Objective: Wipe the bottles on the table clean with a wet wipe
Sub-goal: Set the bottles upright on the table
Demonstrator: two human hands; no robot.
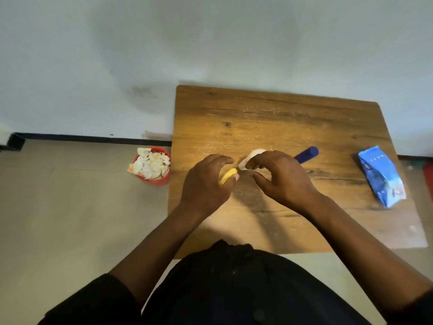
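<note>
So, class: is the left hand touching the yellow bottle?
Touching. The head view shows the left hand gripping the yellow bottle, fingers curled round it.

Scuffed wood-grain table (pixel 269 118), glossy wipes pack (pixel 380 177)

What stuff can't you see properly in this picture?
All in the head view:
- Yellow bottle: mostly hidden inside the left hand.
- White wipe: partly covered by the right hand.
- Blue bottle: its near end is behind the right hand.
- Blue wipes pack: print too small to read.
- Red bin: contents too small to identify.
</note>
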